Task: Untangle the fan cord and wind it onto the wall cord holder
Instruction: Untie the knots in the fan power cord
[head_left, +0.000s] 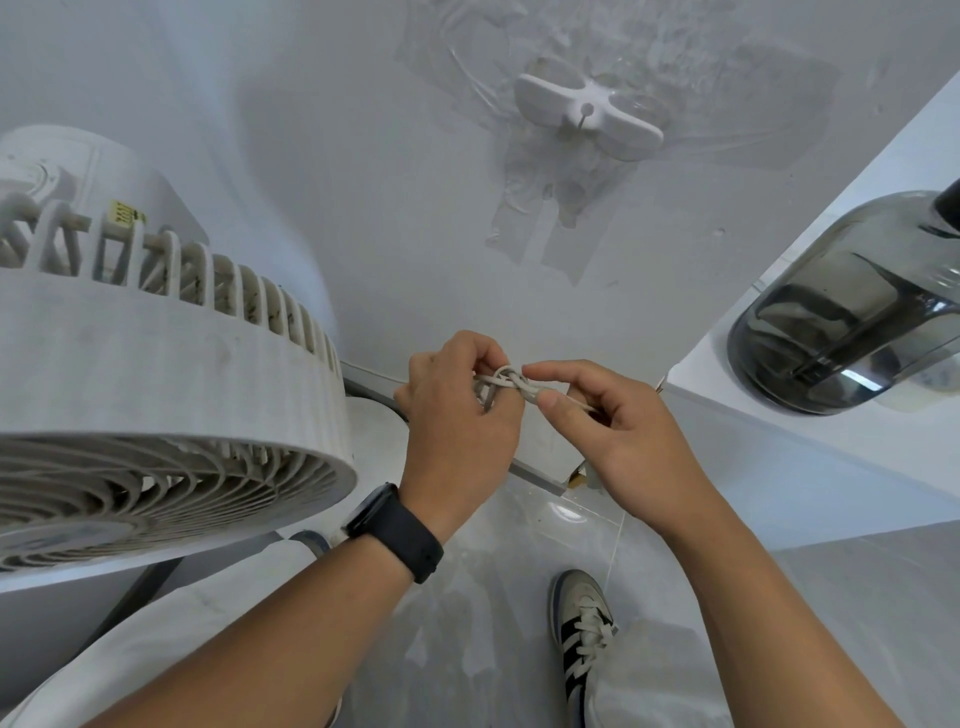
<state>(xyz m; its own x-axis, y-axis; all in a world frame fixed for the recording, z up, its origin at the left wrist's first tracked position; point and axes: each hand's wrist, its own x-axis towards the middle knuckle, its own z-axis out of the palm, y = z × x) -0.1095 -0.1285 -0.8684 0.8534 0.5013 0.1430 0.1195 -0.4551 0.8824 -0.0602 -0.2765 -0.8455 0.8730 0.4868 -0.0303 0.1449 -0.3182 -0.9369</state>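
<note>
Both hands met in front of the wall, working a knotted stretch of pale grey fan cord. The left hand, with a black smartwatch on its wrist, curled its fingers round the looped strands on its side of the knot. The right hand pinched the cord between thumb and forefinger just beside the knot. Well above the grip, a white four-armed plastic cord holder sat on the wall, bare of cord. To the left of the grip stood the white round slatted fan. To the right, a smoky grey translucent jug rested on a white shelf.
</note>
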